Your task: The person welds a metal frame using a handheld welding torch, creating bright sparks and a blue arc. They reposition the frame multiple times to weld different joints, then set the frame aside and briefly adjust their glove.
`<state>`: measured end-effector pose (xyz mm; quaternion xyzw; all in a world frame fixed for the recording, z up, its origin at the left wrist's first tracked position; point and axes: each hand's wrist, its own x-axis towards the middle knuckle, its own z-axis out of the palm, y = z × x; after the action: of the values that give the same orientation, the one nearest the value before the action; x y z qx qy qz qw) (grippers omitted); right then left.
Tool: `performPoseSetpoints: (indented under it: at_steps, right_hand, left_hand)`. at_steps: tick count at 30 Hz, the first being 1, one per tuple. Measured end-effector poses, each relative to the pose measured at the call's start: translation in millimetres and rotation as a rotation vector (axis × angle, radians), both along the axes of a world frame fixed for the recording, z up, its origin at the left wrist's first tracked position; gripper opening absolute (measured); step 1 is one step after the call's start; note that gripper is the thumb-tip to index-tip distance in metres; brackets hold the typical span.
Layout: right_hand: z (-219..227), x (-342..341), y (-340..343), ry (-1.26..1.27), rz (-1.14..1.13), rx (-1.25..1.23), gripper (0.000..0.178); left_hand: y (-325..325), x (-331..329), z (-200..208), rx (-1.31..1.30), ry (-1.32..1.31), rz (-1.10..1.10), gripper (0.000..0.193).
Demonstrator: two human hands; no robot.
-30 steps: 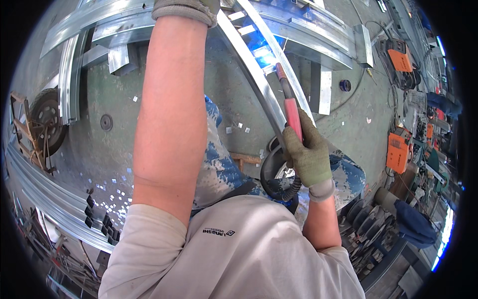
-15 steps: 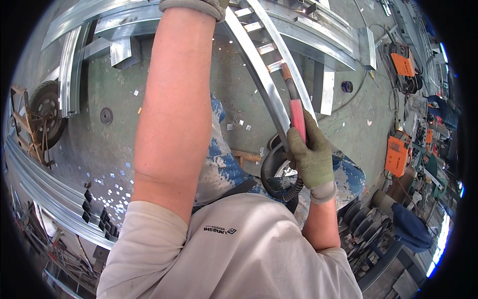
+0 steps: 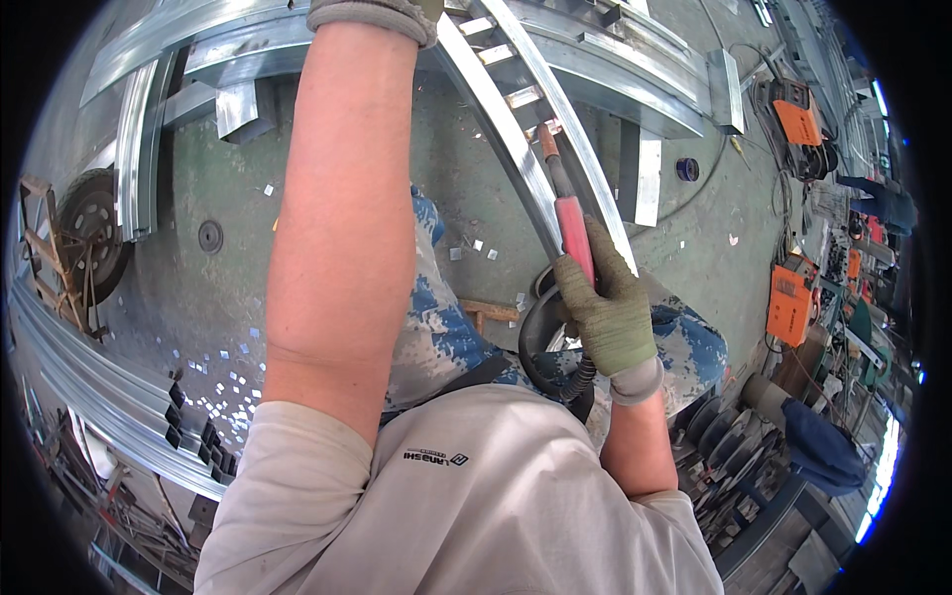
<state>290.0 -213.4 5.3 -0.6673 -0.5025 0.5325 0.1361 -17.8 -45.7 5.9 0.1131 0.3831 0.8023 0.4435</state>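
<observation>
Head view. The red-handled, copper-tipped welding torch [image 3: 573, 236] lies at 1 to 2 o'clock of centre, its long axis running from about 5 to 11 o'clock, nozzle toward 11, near a rung of the ladder-like silver metal frame [image 3: 567, 111]. A ribbed black cable [image 3: 531, 337] loops below; an orange box-shaped machine [image 3: 795, 300] stands at 3 o'clock. The bare left forearm [image 3: 342, 198] hides floor at 10 o'clock. The green-gloved right hand [image 3: 613, 317] is closed round the handle; the left hand [image 3: 428, 7], cut off at 12 o'clock, has an indeterminable grip.
</observation>
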Motion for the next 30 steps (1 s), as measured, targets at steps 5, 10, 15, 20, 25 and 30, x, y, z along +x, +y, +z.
performPoseSetpoints:
  at_steps: [5,10,15,20,25,30]
  right_hand:
    - [7,-2,5,-0.007,-0.010,0.020,0.059]
    - [3,3,5,-0.047,-0.017,0.018,0.059]
    - [-9,11,5,-0.082,0.077,0.144,0.060]
    - [-8,6,5,-0.079,0.087,0.149,0.061]
    - [-4,5,2,-0.051,0.023,0.054,0.062]
    - [-12,9,1,-0.111,0.114,0.150,0.061]
  left_hand:
    - [-4,0,2,0.021,0.022,0.000,0.037]
    - [6,-7,-7,0.026,-0.016,-0.025,0.032]
    - [8,-4,-11,0.057,-0.015,-0.012,0.032]
    - [2,-13,-9,0.082,0.014,-0.014,0.033]
    - [5,0,-7,0.029,0.017,-0.020,0.039]
    - [3,-1,-6,0.029,0.022,-0.015,0.043]
